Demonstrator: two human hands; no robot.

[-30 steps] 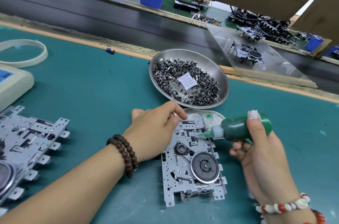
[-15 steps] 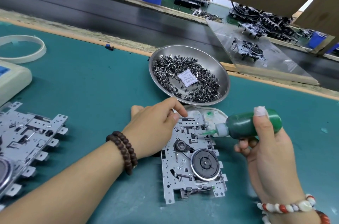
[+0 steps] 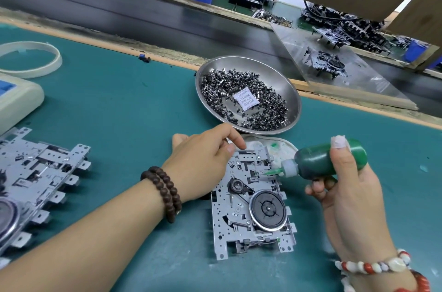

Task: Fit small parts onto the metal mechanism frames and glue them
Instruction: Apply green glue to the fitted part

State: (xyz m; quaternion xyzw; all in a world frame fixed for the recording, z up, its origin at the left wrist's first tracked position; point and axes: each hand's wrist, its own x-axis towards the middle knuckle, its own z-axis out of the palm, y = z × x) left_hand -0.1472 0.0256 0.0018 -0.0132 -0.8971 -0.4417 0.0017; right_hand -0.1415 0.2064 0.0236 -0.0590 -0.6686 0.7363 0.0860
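Note:
A metal mechanism frame (image 3: 251, 205) with a dark flywheel lies flat on the green mat in front of me. My left hand (image 3: 203, 162) rests on the frame's upper left corner, fingers curled over its edge. My right hand (image 3: 344, 186) grips a green glue bottle (image 3: 330, 160) held sideways, its green nozzle tip touching the frame's upper right part. A steel dish (image 3: 293, 95) heaped with small dark parts (image 3: 263, 105) stands just beyond the frame, a white desiccant packet lying on the heap.
A pile of more metal frames (image 3: 40, 172) lies at the left. A white glue-stained pad (image 3: 279, 148) peeks from under the frame. A beige device (image 3: 16, 100) and a white ring (image 3: 31, 57) sit far left. A conveyor belt (image 3: 119, 7) runs behind the table.
The view has shifted slightly. The glue bottle has drawn a little to the right while its nozzle stays at the frame's upper part. My left hand keeps its place on the frame.

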